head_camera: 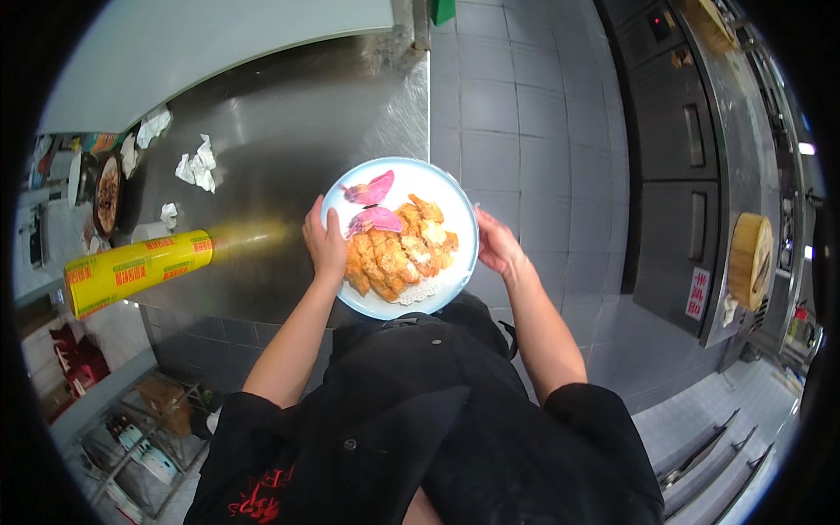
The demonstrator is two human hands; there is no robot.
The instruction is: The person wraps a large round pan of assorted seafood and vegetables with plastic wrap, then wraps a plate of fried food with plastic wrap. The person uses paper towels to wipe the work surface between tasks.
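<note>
A round white plate (453, 282) with a pale blue rim is held in front of my body, level or nearly so. My left hand (326, 243) grips its left edge, thumb over the rim. At the right edge my right hand (497, 241) holds the rim, its fingers partly hidden underneath. Golden-brown fried food pieces (394, 252) are heaped on the plate over a white lace paper doily (420, 291). Beside the food, towards the upper left, lies a pink butterfly decoration (372, 205).
A stainless steel table (275, 105) stretches to the left, bearing a yellow roll of cling film (141, 268), crumpled tissues (199, 164) and a dish of food (107, 195). Tiled floor (512, 118) lies to the right, before a steel counter with cabinet doors (676, 243) and a round wooden chopping block (748, 261).
</note>
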